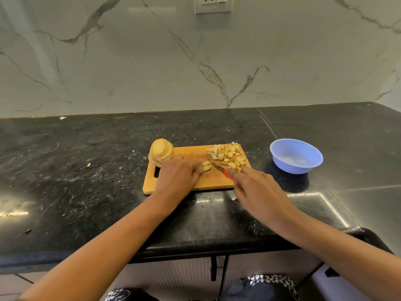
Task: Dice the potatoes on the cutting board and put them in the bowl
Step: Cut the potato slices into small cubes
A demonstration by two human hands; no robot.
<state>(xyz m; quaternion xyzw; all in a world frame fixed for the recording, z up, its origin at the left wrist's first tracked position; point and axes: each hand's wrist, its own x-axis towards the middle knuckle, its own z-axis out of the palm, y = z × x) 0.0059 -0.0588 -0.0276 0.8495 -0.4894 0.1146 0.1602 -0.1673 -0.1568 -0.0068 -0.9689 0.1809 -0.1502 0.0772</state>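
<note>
Mid-dicing, by the look of it. Near the middle of the rectangular wooden cutting board (191, 152): a few pale potato strips (205, 166), pinned under the bent fingers of the left hand (176, 172). Just right of them, a small red-handled knife (217, 166), slanted toward those fingertips and gripped by the handle in the right hand (256, 190). On the board's far right corner, a heap of yellow potato dice (227, 156); on its far left corner, a stack of round potato slices (161, 152). Right of the board and apart from it, a round light-blue plastic bowl (290, 167), no potato visible inside.

Likely troubles from here:
- a nicked left fingertip, with the blade so close
- short strips slipping under pressure
- dice swept off the board's right edge onto the black stone counter (86, 170) by a stroke
- the stack toppled by a nudge of the wrist
- spills in the gap between board and bowl during transfer
</note>
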